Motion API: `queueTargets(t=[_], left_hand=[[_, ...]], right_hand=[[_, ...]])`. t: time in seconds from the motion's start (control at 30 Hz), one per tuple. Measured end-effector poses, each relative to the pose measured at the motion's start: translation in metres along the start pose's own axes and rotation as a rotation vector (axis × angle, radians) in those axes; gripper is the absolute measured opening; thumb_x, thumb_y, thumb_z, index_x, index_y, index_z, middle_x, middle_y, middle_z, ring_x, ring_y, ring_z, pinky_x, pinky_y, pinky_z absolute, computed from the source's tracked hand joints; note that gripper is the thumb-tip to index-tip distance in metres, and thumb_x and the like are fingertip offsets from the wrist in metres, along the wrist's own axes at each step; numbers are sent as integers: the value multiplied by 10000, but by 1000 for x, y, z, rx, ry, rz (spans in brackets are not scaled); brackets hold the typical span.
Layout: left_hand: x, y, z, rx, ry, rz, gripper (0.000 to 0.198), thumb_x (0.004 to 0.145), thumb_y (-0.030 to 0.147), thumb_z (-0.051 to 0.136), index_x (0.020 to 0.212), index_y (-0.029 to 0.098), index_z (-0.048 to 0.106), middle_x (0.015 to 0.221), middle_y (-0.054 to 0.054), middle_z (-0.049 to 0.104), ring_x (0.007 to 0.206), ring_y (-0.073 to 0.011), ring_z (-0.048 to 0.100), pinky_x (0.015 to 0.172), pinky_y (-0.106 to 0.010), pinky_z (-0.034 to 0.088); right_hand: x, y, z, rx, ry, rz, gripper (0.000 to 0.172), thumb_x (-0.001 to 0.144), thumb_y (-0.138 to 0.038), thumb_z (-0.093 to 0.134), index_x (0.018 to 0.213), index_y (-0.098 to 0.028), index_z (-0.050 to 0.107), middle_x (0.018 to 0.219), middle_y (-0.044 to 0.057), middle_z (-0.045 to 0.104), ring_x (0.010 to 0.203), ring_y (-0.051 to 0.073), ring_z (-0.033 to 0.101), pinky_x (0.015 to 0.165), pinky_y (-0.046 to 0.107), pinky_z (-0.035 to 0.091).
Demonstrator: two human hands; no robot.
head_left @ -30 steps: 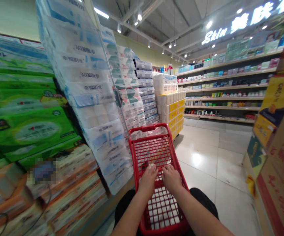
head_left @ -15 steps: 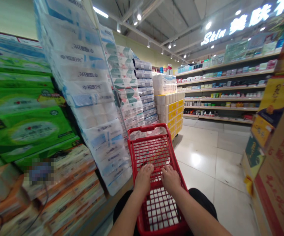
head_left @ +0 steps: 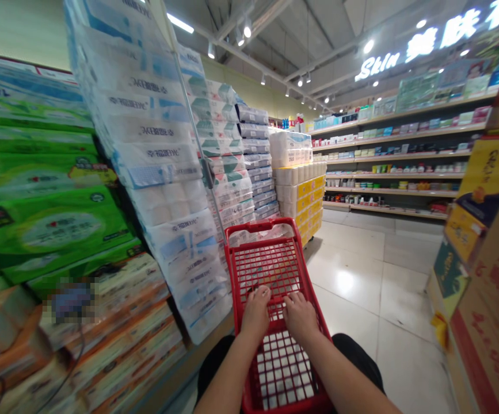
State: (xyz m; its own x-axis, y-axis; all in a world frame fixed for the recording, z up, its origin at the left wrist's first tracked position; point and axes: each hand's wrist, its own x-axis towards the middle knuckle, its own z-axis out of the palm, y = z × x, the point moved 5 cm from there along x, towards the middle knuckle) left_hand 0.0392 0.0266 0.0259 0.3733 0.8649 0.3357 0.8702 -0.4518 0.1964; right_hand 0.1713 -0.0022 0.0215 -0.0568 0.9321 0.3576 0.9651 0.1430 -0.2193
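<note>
A red plastic shopping cart (head_left: 261, 234) stands in front of me in a shop aisle, its mesh basket showing nothing inside. My left hand (head_left: 255, 313) and my right hand (head_left: 300, 315) lie side by side on the cart's near handle bar, fingers curled over it. Both forearms reach forward from the bottom of the view. The cart's front sits close to the stacked packs of toilet paper (head_left: 175, 230) on the left.
Tall stacks of tissue and toilet-paper packs (head_left: 37, 190) line the left side. Yellow-labelled paper rolls (head_left: 301, 192) stand ahead. Cardboard boxes (head_left: 486, 276) crowd the right edge. Shelves of bottles (head_left: 396, 172) run along the back right under a lit "Skin" sign. Pale tiled floor (head_left: 361, 276) lies ahead.
The view has shifted only slightly. My hands stay on the cart handle and the cart has barely moved.
</note>
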Motion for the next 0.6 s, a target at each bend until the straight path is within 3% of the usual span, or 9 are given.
queueTargets(t=[0.13,0.3,0.47,0.6], left_hand=[[-4,9,2,19,-76,136,598,760,-32,417,1280,226,562,1385,-9,508,1297,-213,366,1099,-369,334],[3,-22,-10,74,93,-121,599,774,-57,361,1295,173,547,1379,-67,509,1268,-208,423,1105,-398,330],[4,-3,7,21,-68,128,696,701,-63,417,1342,195,503,1459,-26,431,1374,-210,297,1133,-379,304],[9,-16,-8,36,33,-43,643,764,-57,339,1324,202,520,1422,-48,476,1342,-193,361,1125,-416,309]], right_hand=[[0,0,1,5,-12,4,262,909,-236,432,1082,-228,629,1146,79,619,1097,232,512,773,317,420],[0,3,5,6,-1,5,276,892,-223,445,1098,-228,630,1159,79,615,1109,235,503,786,325,419],[-4,8,5,3,11,-3,262,891,-230,454,1078,-238,637,1136,71,619,1098,229,510,770,318,424],[-10,11,2,-14,12,-8,278,895,-214,444,1092,-249,637,1140,63,619,1094,225,515,760,312,431]])
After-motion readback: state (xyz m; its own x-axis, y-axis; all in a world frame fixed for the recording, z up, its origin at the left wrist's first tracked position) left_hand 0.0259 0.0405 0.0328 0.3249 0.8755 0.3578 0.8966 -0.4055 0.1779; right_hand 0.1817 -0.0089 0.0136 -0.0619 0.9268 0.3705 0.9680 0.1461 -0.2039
